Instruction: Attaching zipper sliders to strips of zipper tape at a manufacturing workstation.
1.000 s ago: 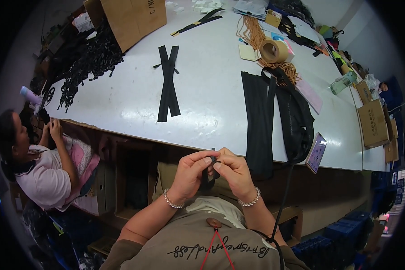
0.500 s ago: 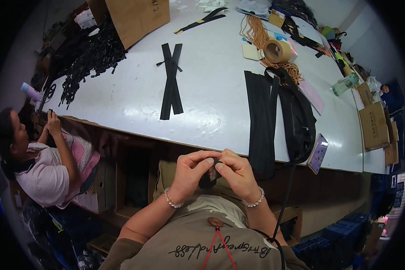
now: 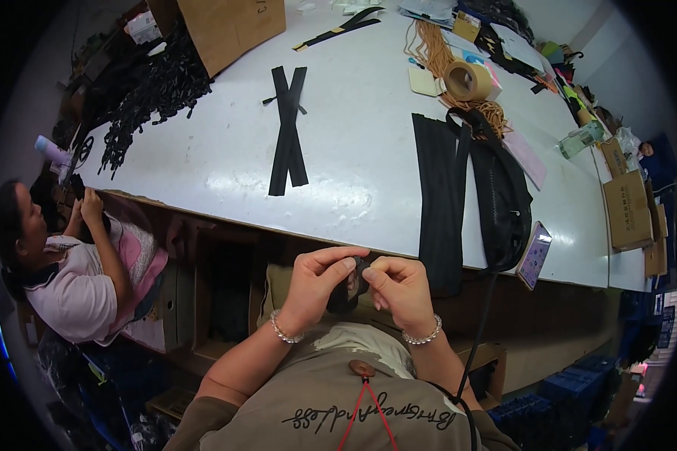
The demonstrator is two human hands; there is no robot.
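Note:
My left hand (image 3: 316, 282) and my right hand (image 3: 400, 292) are close together just off the table's near edge. Between them is a curled black zipper strip (image 3: 344, 299), its lower part hanging in a loop in front of my shirt. The thumb and forefinger of each hand pinch its upper end; the fingertips hide the detail there. Beyond my hands, two black zippers (image 3: 287, 143) lie crossed on the white table (image 3: 218, 150), with small pulls sticking out at the sides. To the right, wide black zipper strips (image 3: 438, 195) hang partly over the edge.
Beside the strips lie a black bag (image 3: 502, 203) and a phone (image 3: 534, 257) overhanging the edge. Farther back are a tape roll (image 3: 468, 80) and tan cords (image 3: 431, 49). At left are a cardboard box (image 3: 237, 34), a heap of black pulls (image 3: 162, 83) and a seated person (image 3: 79, 278).
My right hand has shifted slightly down and its lower fingers have loosened, while the thumb and forefinger keep pinching. The person at left has raised a dark item. The view has tilted slightly.

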